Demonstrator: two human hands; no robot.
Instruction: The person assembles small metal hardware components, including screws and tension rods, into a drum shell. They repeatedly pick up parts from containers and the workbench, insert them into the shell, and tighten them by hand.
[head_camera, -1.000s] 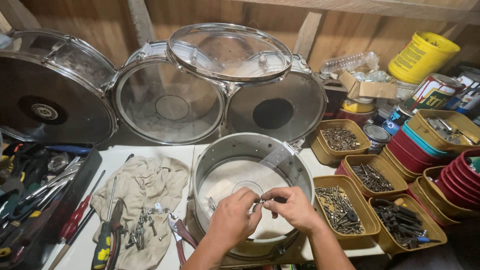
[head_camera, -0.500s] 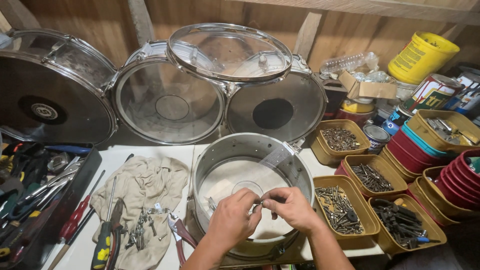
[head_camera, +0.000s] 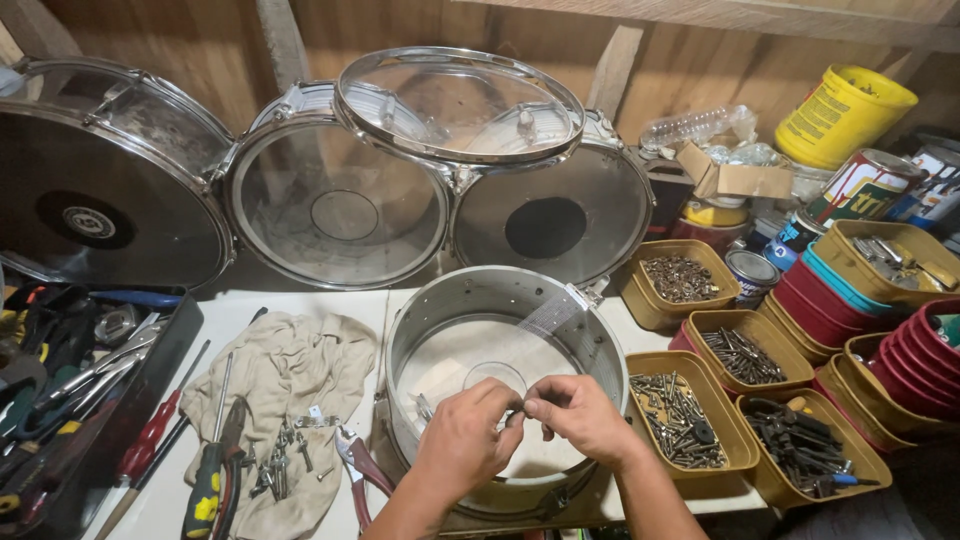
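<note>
Small part, too small to identify, pinched between the fingertips of both hands above the open drum shell (head_camera: 500, 330). Left hand (head_camera: 462, 440) and right hand (head_camera: 580, 418) meet fingertip to fingertip; fingers of each are together, clamped on the part.

The shell stands open side up on the bench (head_camera: 230, 320), its metal wall bare and a clear skin at the bottom. Left of it lies a crumpled cloth (head_camera: 290, 370) carrying loose metal hardware (head_camera: 280, 465), with a screwdriver (head_camera: 208, 480) and red-handled pliers (head_camera: 355, 470) alongside. A tool tray (head_camera: 60, 390) sits at the far left. Tubs of screws (head_camera: 680, 420) stand just right of the shell. Finished drums (head_camera: 340, 210) lean against the wooden wall behind.

Risk, as judged: the grip is fingertip only, held directly over the shell. A slip would likely drop the part onto the skin below, or among the tubs, where it could be hard to pick out.
</note>
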